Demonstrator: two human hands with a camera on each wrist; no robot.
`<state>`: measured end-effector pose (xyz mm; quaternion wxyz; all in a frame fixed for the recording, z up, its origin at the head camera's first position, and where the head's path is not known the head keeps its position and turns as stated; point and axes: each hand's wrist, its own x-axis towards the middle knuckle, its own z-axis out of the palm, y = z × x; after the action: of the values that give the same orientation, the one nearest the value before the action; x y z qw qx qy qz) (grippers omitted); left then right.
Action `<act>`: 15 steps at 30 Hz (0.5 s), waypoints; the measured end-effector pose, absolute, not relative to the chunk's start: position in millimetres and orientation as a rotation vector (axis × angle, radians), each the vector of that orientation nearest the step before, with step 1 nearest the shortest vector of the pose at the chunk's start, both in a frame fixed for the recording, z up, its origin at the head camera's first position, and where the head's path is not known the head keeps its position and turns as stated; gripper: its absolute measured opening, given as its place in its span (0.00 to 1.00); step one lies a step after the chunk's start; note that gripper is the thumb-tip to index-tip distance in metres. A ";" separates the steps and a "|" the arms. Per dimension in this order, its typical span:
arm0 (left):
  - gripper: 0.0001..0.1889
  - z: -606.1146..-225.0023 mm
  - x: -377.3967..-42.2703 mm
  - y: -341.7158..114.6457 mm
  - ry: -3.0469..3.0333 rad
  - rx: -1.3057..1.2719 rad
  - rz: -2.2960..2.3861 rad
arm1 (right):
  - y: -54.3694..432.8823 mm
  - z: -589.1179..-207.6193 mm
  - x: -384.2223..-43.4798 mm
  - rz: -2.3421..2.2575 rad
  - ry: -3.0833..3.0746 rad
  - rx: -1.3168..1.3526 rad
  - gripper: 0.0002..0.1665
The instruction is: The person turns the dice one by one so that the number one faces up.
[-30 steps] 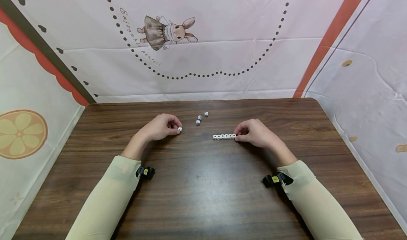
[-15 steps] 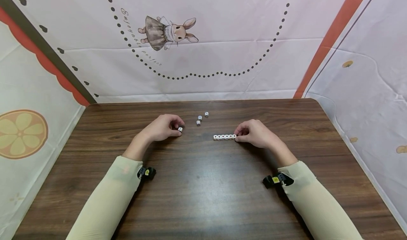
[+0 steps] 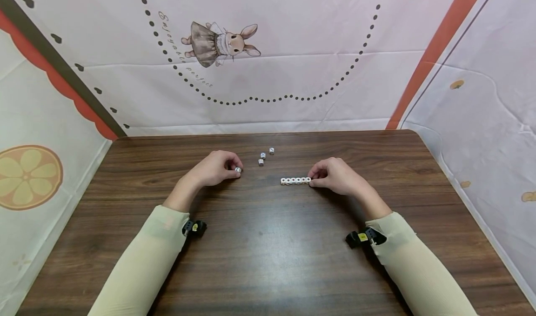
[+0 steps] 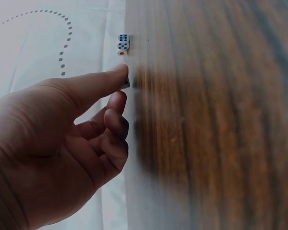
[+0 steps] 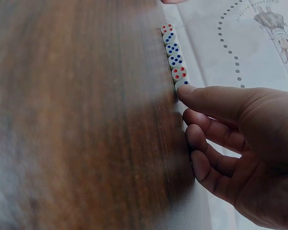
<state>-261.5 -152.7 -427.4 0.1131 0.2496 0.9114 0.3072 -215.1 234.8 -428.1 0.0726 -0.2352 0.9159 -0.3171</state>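
My left hand (image 3: 215,168) pinches a single white die (image 3: 237,169) between thumb and fingertips, left of the table's middle. Most of that die is covered by the thumb in the left wrist view, where one dark pip shows on the die (image 4: 126,83). A straight row of several white dice (image 3: 295,180) lies right of centre, each with a single large pip on top. At the row's right end, my right hand (image 3: 339,176) holds the last die (image 5: 181,86) between thumb and fingers. Red and blue pips mark the sides of the row in the right wrist view.
Three loose dice, a front one (image 3: 261,162), a middle one (image 3: 263,155) and a back one (image 3: 271,151), sit between the hands, farther back. The brown wooden table (image 3: 259,241) meets a printed cloth (image 3: 293,74) at its back edge.
The die in my left hand has turned a little between the fingers, and its top now looks different. My right hand and the row have stayed where they were.
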 end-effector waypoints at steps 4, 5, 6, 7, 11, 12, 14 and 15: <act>0.05 -427.4 -260.8 -153.4 2.683 0.723 0.924 | 234.9 -428.3 -214.9 -0.955 2.752 -0.707 0.06; 0.05 -427.3 -260.8 -153.6 2.682 0.721 0.926 | 234.9 -428.4 -214.9 -0.955 2.752 -0.707 0.06; 0.05 -427.1 -260.8 -153.7 2.683 0.721 0.925 | 234.9 -428.5 -214.9 -0.956 2.752 -0.706 0.05; 0.05 -427.2 -261.1 -153.6 2.686 0.718 0.924 | 234.9 -428.5 -214.9 -0.957 2.752 -0.704 0.05; 0.05 -426.3 -261.0 -153.7 2.690 0.716 0.921 | 235.0 -428.2 -214.9 -0.958 2.749 -0.698 0.05; 0.05 -426.1 -260.9 -153.7 2.690 0.714 0.921 | 235.0 -428.1 -214.8 -0.958 2.749 -0.697 0.05; 0.05 -426.2 -261.0 -154.0 2.687 0.714 0.927 | 235.0 -427.8 -214.8 -0.959 2.748 -0.696 0.05; 0.06 -426.1 -261.0 -154.3 2.685 0.717 0.929 | 235.0 -427.6 -214.9 -0.958 2.748 -0.696 0.05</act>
<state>-261.0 -154.3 -426.1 0.1054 0.2432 0.9112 0.3154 -214.9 235.0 -427.6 0.0745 -0.2318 0.9158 -0.3193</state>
